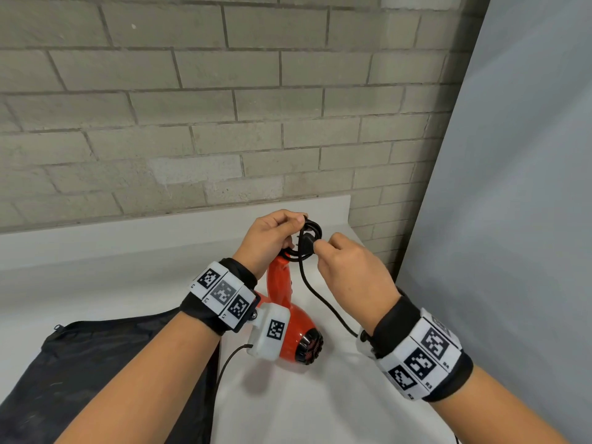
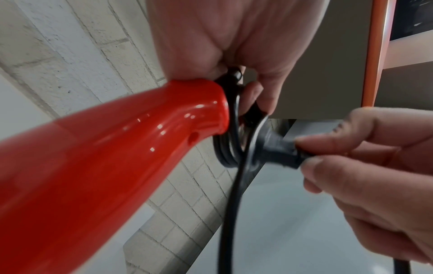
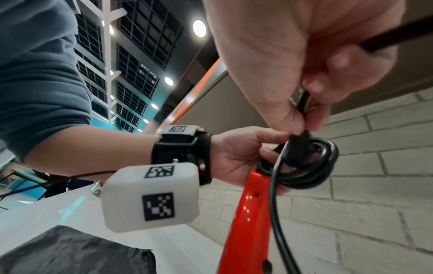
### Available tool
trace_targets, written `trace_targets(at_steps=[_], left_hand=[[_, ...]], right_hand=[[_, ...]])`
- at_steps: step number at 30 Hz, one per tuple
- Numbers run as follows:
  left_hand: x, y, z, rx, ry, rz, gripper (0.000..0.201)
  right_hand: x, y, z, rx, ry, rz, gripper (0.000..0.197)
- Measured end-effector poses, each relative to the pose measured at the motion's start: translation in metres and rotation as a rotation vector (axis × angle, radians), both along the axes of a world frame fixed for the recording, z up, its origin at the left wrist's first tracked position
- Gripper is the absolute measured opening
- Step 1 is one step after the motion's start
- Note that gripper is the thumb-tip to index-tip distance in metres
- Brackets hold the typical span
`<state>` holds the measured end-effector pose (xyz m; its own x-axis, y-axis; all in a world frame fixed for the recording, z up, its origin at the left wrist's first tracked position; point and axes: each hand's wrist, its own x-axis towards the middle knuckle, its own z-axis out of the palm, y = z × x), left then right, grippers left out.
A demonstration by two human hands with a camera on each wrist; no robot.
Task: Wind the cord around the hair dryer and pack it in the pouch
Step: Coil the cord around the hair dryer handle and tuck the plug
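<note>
A red hair dryer (image 1: pixel 299 334) lies on the white table (image 1: pixel 112 283) with its handle (image 1: pixel 282 280) pointing up. At the handle's end my left hand (image 1: pixel 293 227) grips a small coil of the black cord (image 1: pixel 312 229). My right hand (image 1: pixel 322 248) pinches the plug (image 1: pixel 307 246) at the coil's opening. A loose stretch of cord (image 1: pixel 320 299) hangs from the coil towards my right wrist. In the left wrist view the plug (image 2: pixel 276 150) sits against the coil (image 2: pixel 228 146) beside the handle (image 2: pixel 117 157). The right wrist view shows the coil (image 3: pixel 311 166), plug (image 3: pixel 300 146) and handle (image 3: pixel 250 222). The black pouch (image 1: pixel 112 363) lies flat at the left.
A grey brick wall (image 1: pixel 224 107) stands behind the table's raised back edge (image 1: pixel 160 232). A pale grey panel (image 1: pixel 512 187) closes off the right side. A thin black cable (image 1: pixel 224 370) from my left wrist camera trails beside the pouch.
</note>
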<state>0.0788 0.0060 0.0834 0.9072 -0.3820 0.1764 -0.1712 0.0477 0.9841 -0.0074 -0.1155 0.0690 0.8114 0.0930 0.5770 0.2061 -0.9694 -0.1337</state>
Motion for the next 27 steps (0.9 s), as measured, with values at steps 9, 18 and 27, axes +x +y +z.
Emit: trace_targets(at_steps=[9,18,27], left_hand=[[-0.008,-0.003,0.001,-0.037,0.017,-0.068,0.016],[-0.007,-0.003,-0.002,0.031,-0.027,-0.123,0.014],[-0.001,0.007,-0.002,0.078,-0.037,-0.166,0.014]], right_hand=[[0.01,0.011,-0.002,0.191,0.049,-0.008,0.019],[0.051,-0.008,-0.002,0.724,0.201,0.251,0.034],[0.041,-0.057,-0.004,0.527,0.511,0.319,0.012]])
